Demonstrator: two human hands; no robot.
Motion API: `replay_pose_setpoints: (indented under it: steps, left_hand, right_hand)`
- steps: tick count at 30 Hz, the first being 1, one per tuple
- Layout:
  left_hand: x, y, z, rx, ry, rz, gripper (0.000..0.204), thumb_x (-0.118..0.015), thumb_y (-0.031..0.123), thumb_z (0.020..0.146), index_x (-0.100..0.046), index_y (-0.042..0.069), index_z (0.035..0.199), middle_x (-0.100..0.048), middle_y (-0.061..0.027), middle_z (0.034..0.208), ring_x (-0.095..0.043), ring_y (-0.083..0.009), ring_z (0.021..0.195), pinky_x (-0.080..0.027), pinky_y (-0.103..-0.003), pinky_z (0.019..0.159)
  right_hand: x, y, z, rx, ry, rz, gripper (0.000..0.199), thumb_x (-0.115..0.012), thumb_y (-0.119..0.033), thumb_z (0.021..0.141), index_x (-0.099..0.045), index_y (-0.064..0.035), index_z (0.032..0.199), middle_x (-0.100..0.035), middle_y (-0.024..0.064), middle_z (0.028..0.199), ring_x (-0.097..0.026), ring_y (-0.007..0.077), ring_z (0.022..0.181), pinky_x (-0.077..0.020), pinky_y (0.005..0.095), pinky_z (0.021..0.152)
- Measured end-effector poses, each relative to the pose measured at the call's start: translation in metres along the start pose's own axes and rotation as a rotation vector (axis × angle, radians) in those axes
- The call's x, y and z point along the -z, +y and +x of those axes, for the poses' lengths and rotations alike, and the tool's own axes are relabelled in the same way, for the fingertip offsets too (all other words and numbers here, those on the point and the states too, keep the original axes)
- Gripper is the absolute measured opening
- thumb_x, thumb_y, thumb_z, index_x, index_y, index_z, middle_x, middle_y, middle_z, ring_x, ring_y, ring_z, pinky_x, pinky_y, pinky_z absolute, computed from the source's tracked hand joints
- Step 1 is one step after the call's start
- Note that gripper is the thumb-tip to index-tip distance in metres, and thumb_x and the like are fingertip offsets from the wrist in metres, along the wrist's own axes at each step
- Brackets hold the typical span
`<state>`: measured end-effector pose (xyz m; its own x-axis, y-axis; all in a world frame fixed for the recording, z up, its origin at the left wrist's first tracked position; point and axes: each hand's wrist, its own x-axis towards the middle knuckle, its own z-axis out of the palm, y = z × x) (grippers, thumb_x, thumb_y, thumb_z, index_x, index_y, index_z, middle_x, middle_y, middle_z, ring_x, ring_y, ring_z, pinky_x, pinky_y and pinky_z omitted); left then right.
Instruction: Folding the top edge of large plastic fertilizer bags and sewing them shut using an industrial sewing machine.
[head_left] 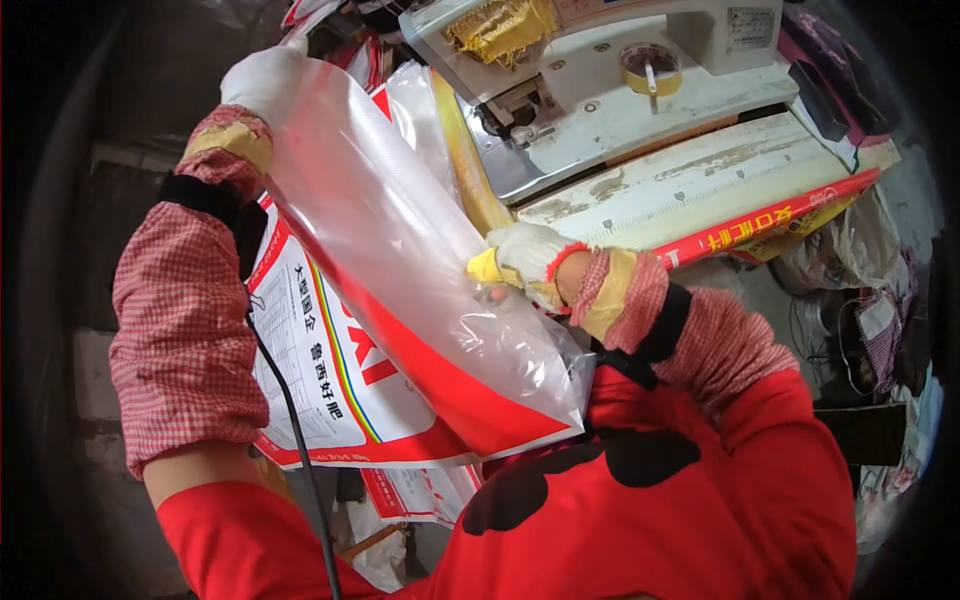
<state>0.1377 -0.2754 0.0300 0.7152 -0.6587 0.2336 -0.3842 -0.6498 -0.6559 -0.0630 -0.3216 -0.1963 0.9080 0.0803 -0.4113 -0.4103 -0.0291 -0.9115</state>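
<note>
Grips the far left edge of a printed sack (330, 335) with the left hand (265, 85), in a white glove, with fingers bent over the rim and tips mostly hidden. Holds the sack slantwise, from far left down to the near middle, in front of the bench (700, 180) and close against the red shirt (650, 510). Shows a clear plastic sheet (410, 215) to the right of the red and white print, wrinkled and shiny at the near end. Rests the right hand (525, 262), in a white glove with yellow fingertips, on the sheet near the middle, pointing left with fingers bent and close together; cannot tell whether pinching the plastic or only pressing on it.

Seems to be at the step of spreading and straightening the plastic with the sack, with no stitching under way. Probably calls next for keeping the left grip firm, smoothing the wrinkles toward the near end and evening up the edges. Has a sewing machine (590, 80) close by on the far right, with a roll of tape (664, 86) on top, apart from both hands.
</note>
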Motion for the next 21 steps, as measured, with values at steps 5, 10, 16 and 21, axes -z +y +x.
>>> replay_pose_setpoints:
  steps: [5, 10, 16, 21]
  left_hand:
    - [-0.006, -0.047, 0.031, 0.019, -0.152, -0.177, 0.025, -0.045, 0.022, 0.082, -0.059, 0.007, 0.098, -0.060, -0.0187, 0.096, -0.058, -0.0332, 0.095, -0.045, -0.041, 0.081]
    - [-0.061, -0.001, 0.065, -0.029, 0.287, -0.060, 0.017, -0.053, 0.017, 0.076, -0.063, 0.005, 0.085, -0.061, -0.0201, 0.091, -0.059, -0.0353, 0.089, -0.048, -0.042, 0.073]
    - [-0.154, 0.131, -0.006, -0.270, 0.327, -0.072, 0.017, -0.040, 0.016, 0.082, -0.053, 0.011, 0.092, -0.058, -0.0095, 0.084, -0.062, -0.0279, 0.062, -0.050, -0.041, 0.048]
    - [-0.182, 0.141, -0.006, -0.449, 0.377, -0.423, 0.015, -0.045, 0.012, 0.081, -0.055, 0.012, 0.091, -0.058, -0.0060, 0.085, -0.060, -0.0253, 0.064, -0.048, -0.036, 0.052]
  right_hand:
    - [-0.007, -0.045, -0.021, 0.286, 0.072, -0.689, 0.036, -0.061, -0.034, 0.072, -0.060, -0.0074, 0.095, -0.062, 0.0144, 0.087, -0.059, 0.0305, 0.083, -0.0458, 0.0367, 0.071]
    - [-0.064, -0.008, 0.016, 1.031, 0.620, -0.309, 0.019, -0.048, -0.021, 0.080, -0.058, -0.0070, 0.087, -0.059, 0.0171, 0.080, -0.058, 0.0335, 0.075, -0.0456, 0.0412, 0.066]
    - [-0.018, 0.054, -0.079, 0.712, 0.322, -0.143, 0.021, -0.056, -0.020, 0.078, -0.057, -0.0086, 0.095, -0.059, 0.0110, 0.083, -0.058, 0.0275, 0.080, -0.0451, 0.0359, 0.071]
    - [0.020, 0.090, -0.123, 0.067, 0.251, 0.732, 0.025, -0.058, -0.011, 0.080, -0.059, -0.0015, 0.104, -0.063, 0.0063, 0.093, -0.059, 0.0153, 0.079, -0.0481, 0.0266, 0.072]
